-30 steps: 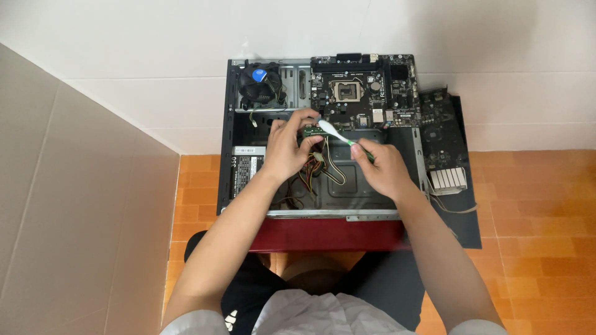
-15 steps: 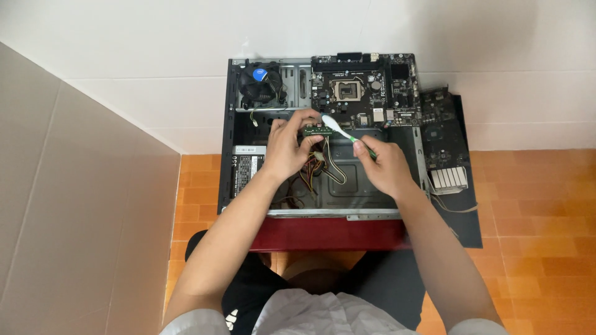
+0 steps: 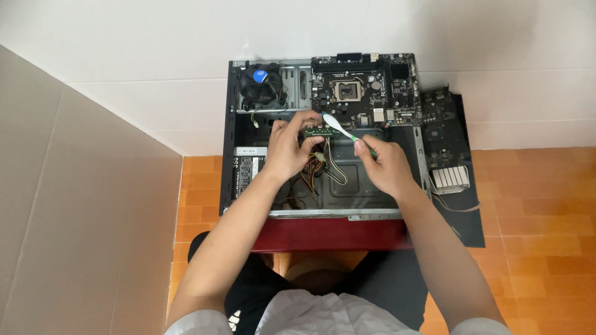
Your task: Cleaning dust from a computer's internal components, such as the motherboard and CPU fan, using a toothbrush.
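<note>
My left hand [image 3: 288,147] grips a small green memory module [image 3: 321,131], held flat above the open computer case [image 3: 231,124]. My right hand [image 3: 386,166] holds a toothbrush [image 3: 340,128] with a white head and green handle. The brush head rests on the module's right end. Both hands hover over the case's middle, above a bundle of coloured cables [image 3: 323,166].
A motherboard [image 3: 366,92] with an empty socket lies in the case's upper right. A black cooler fan [image 3: 261,85] sits upper left, a power supply [image 3: 247,167] on the left. A graphics card [image 3: 444,136] lies on a dark mat to the right. White wall behind, orange floor tiles around.
The toothbrush head has shifted slightly along the module, with my right hand edging a little right and down. My left hand keeps its hold in place.
</note>
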